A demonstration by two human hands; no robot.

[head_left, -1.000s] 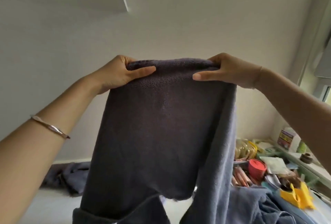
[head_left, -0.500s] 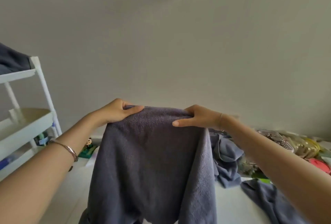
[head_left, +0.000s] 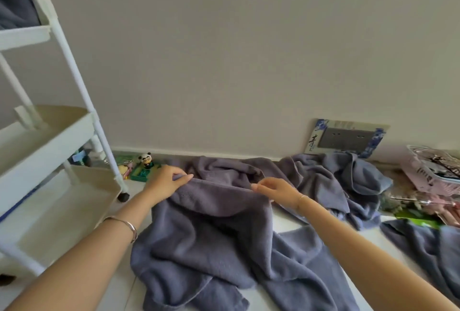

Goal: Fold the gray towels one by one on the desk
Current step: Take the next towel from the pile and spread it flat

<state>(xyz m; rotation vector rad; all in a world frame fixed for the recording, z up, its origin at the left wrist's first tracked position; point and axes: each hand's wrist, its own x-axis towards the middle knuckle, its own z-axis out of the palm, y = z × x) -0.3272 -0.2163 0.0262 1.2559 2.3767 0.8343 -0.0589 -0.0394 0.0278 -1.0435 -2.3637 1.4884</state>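
Observation:
A gray towel [head_left: 214,233] lies rumpled across the white desk [head_left: 293,226] in front of me. My left hand [head_left: 165,181] pinches its far folded edge at the left, and my right hand [head_left: 273,190] pinches the same edge at the right. The edge is held just above the desk, and the rest of the towel sags toward me in folds. More gray towels lie in a crumpled heap [head_left: 333,176] behind, against the wall. Another gray towel [head_left: 428,243] lies at the right edge.
A white tiered cart [head_left: 57,141] stands at the left, with gray cloth on its top shelf. A panda figurine [head_left: 145,160] and small toys sit by the wall. A wall socket [head_left: 346,139] and a cluttered pile of packets [head_left: 433,181] lie to the right.
Both hands have lowered the towel from up in the air down onto the desk, still gripping its top edge. The view has tipped down and to the left.

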